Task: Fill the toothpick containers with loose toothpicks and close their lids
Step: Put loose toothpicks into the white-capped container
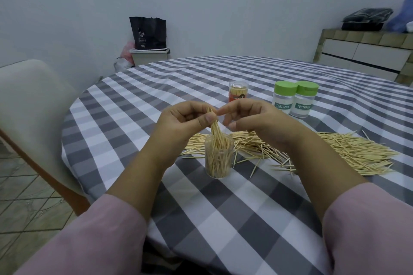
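A clear lidless container [219, 161], partly full of toothpicks, stands upright on the checked tablecloth [223, 207]. My left hand [185, 123] pinches a bundle of toothpicks [215, 131] whose lower ends reach into the container. My right hand [248, 116] hovers beside the bundle's top, its forefinger touching the tips, the other fingers loosely curled. Loose toothpicks [335, 152] lie spread to the right and behind the container. Two green-lidded containers [295, 98] labelled TOOTHPICK stand closed at the back right. A red-labelled clear container [238, 91] with its lid on stands behind my hands.
A beige chair [38, 118] stands at the table's left edge. Beyond the table, a bin with a black bag [148, 38] sits against the wall, and a tiled counter with drawers [364, 53] is at the right.
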